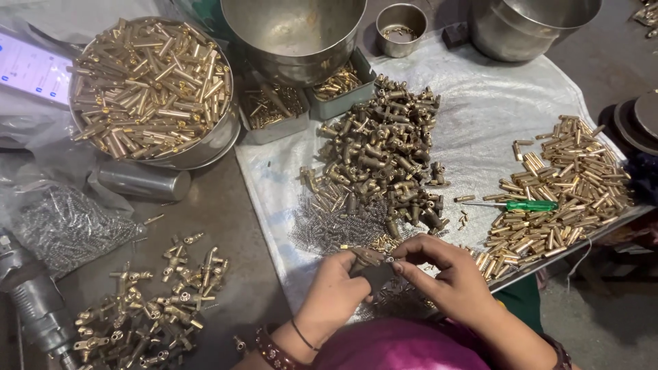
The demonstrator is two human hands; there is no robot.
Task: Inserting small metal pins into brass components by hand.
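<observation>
Tray of brass tubes (152,89) far left, valve bodies (387,154) centre on sheet (480,103), screwdriver (519,205) right among loose tubes (569,185).

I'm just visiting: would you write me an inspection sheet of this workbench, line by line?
Surface: dark bench, partly under a white plastic sheet.
Job's things: left hand and right hand together hold one brass fitting.
Clutter: brass fitting pile, springs, brass tubes, green screwdriver, steel bowls.
Grippers: both hands closed on the fitting.
Cables: nothing seen.
Surroundings: lit phone screen at far left.
</observation>
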